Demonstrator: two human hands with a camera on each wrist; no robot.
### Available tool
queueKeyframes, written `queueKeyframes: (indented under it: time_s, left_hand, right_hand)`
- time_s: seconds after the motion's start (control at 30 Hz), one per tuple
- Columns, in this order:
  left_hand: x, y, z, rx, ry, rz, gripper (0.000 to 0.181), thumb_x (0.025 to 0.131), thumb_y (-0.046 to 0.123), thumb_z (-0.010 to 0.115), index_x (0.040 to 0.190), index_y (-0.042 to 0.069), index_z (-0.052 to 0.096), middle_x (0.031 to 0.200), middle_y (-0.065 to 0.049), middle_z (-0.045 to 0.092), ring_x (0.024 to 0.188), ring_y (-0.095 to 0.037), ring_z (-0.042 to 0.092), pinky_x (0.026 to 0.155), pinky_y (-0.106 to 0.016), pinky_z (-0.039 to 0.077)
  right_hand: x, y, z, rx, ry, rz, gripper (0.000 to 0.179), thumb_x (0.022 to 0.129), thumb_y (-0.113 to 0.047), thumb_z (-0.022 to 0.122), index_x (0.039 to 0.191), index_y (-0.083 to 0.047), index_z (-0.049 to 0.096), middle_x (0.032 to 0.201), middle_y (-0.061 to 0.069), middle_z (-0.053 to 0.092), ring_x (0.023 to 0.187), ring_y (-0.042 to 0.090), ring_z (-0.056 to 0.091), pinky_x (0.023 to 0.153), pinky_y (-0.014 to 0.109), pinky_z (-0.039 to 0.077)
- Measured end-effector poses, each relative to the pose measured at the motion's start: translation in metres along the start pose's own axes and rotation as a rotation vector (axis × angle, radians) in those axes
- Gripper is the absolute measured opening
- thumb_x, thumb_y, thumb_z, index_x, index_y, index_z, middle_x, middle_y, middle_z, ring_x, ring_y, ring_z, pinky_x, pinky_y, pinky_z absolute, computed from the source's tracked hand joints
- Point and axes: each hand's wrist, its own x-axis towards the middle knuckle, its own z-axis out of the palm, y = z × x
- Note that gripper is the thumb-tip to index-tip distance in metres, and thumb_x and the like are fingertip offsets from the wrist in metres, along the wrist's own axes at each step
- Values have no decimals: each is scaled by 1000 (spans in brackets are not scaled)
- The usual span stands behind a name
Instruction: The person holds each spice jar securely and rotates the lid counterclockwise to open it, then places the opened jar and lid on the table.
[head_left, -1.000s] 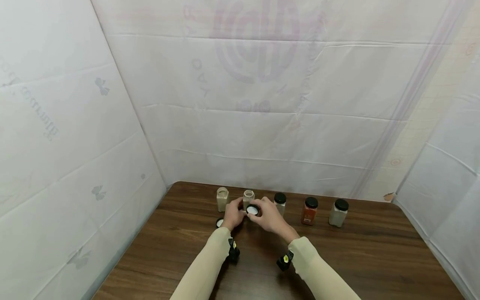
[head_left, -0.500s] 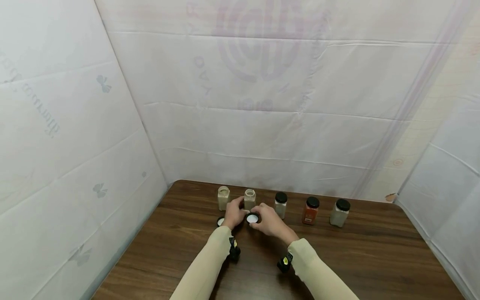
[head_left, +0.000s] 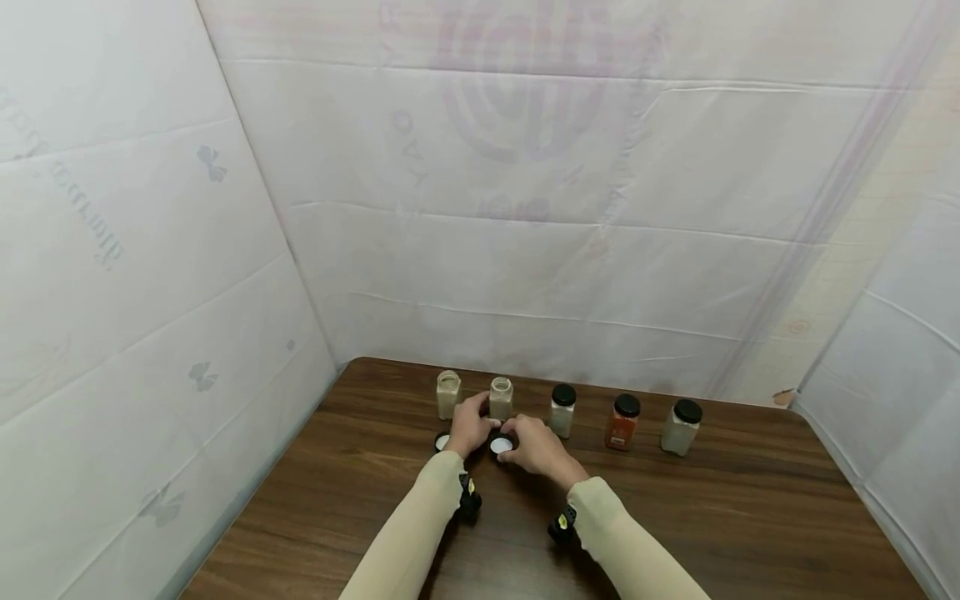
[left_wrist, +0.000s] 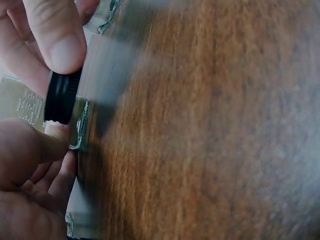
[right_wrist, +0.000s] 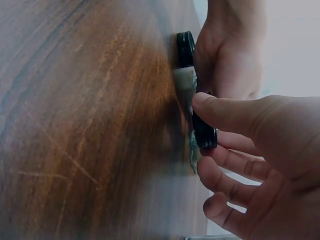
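My right hand (head_left: 536,446) pinches a black jar lid (head_left: 501,447) between thumb and fingers, its white inside facing up, low in front of an open spice jar (head_left: 501,400). That jar is square glass with pale powder in it and stands upright. My left hand (head_left: 469,427) grips the lower part of this jar, thumb across its front. In the left wrist view the ridged side of the lid (left_wrist: 62,100) overlaps the labelled jar (left_wrist: 25,102). The right wrist view shows my thumb on top of the lid (right_wrist: 204,131), with the lower fingers loosely bent.
Another open jar of pale powder (head_left: 447,396) stands to the left, its black lid (head_left: 441,442) lying white side up beside my left wrist. Rightward stand three black-capped jars: pale (head_left: 562,411), red (head_left: 622,422) and pale grey (head_left: 680,427). White sheeting (head_left: 525,275) rises behind the wooden table (head_left: 720,517).
My right hand has brought the lid down and toward me, away from the jar's mouth to near the tabletop. My left hand stays at the same jar.
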Motion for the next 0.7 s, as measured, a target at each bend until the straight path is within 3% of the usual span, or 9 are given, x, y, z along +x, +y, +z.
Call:
queueKeyframes:
  time_s: [0.33,0.7]
  left_hand:
    - [1,-1,0,9,-2,9,52,84,2,83,133,3,66,118,-17,73,114,-35,67,95,-49,55]
    - [0,-2,1,-1,7,24,49,84,-2,81,131,2,67,116,-19,73,111,-36,68,92,-49,56]
  right_hand:
    - [6,-2,10,5,-29,66,40,83,-26,89,117,-10,75,106,6,69,83,21,64,65,41,53]
    - [10,-7,17,-7,6,86,40,81,-28,90,115,-12,77,106,5,68,93,29,67,71,49,56]
